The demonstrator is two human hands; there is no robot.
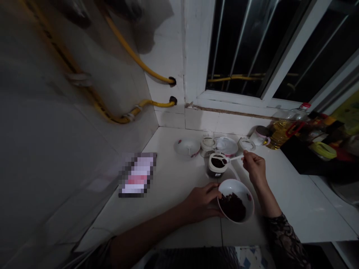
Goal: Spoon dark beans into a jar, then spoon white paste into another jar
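My left hand (206, 201) grips the left rim of a white bowl (249, 190), which is tilted and holds a dark, crumbly heap (232, 207). Pinched in my right hand (254, 166) is the handle of a white spoon (237, 158). The spoon's head is at the mouth of a small square-topped jar (215, 172) with dark contents, just beyond the bowl. Whether the spoon carries anything is hard to make out. Behind that jar stands a second small jar (207, 146) with a pale top, between a clear dish (186, 147) and a white bowl (228, 145).
A blurred-out phone-like slab (137, 175) lies on the white counter (171, 209) at left. Toward the right back are another small container (246, 144), a lidded mug (259, 135) and an oil bottle (280, 130). Yellow pipes (120, 118) run along the left wall.
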